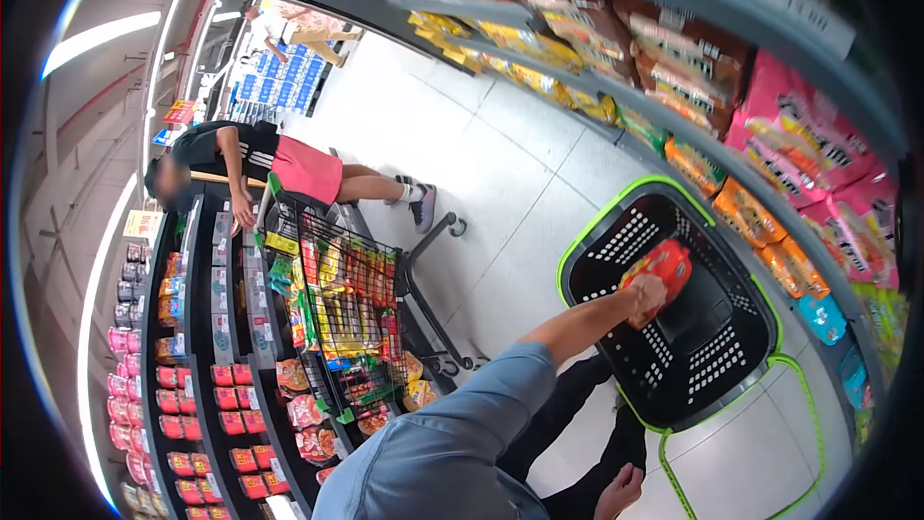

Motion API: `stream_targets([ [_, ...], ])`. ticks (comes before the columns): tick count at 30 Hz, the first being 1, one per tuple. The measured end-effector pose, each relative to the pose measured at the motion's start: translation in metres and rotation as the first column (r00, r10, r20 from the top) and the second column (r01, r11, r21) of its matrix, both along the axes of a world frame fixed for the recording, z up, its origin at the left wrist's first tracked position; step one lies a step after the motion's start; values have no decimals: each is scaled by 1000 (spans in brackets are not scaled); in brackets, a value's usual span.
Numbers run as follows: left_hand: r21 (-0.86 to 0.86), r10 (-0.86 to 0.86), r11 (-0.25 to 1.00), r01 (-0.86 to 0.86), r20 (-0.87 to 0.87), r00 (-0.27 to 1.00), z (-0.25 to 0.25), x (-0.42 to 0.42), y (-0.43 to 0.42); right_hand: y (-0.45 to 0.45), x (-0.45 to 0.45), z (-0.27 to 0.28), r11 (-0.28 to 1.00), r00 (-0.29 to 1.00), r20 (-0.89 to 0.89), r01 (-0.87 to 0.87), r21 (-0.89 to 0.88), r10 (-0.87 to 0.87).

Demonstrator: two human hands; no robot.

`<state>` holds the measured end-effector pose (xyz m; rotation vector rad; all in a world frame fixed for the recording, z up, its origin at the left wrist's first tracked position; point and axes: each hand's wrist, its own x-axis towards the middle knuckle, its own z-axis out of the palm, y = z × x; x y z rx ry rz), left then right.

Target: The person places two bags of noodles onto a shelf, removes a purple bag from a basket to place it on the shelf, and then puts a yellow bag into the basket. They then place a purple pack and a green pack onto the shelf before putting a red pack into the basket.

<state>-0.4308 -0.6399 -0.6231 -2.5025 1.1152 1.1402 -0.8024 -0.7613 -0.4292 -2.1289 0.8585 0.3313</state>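
My left hand is closed around a red instant noodle pack with an orange-yellow edge. Hand and pack are inside a black shopping basket with a lime-green rim, which stands on the tiled floor. Whether the pack touches the basket's bottom I cannot tell. My right hand hangs low beside my dark trousers, its fingers curled in and no object visible in them. Near it lies the basket's green handle, folded down outside the rim.
Shelves of bagged noodles run along the right. A loaded shopping cart stands on the left, with a person in pink shorts beside it. Behind is a shelf of red cups. Another person is farther off.
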Motion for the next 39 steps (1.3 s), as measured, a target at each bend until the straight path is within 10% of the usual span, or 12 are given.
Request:
stream_targets([
  [8, -440, 30, 893, -92, -145, 989, 248, -36, -16, -42, 54, -1, 718, 899, -3, 352, 601, -438],
  [10, -456, 14, 886, -79, -145, 989, 327, -46, -31, -61, 106, 33, 391, 791, -260, 522, 758, -553],
  [13, -560, -27, 826, -58, -143, 989, 433, -71, -50, -67, 151, 58, -225, 806, -97, -46, 973, -584],
  [16, -524, -1, 844, -113, -212, 977, 524, -103, -69, -81, 156, 119, -373, 813, -288, 95, 923, -506],
  [23, -757, 254, 406, -512, -445, 859, 618, -171, -51, -83, 155, 208, -442, 820, -55, -249, 862, -569],
  [27, -705, 260, 444, -552, -488, 833, 657, -192, -35, -81, 155, 258, -298, 805, 28, -251, 921, -592],
  [29, -775, 248, 422, -471, -402, 882, 688, -195, -29, -80, 152, 282, -304, 835, 79, -284, 909, -545],
  [34, -704, -21, 493, 511, 577, 816, 733, -142, -21, -66, 139, 307, -228, 789, 60, -249, 941, -612],
  [39, -517, -403, 444, 731, 614, 679, 763, -110, -39, -57, 122, 325, -179, 758, 150, -332, 926, -635],
])
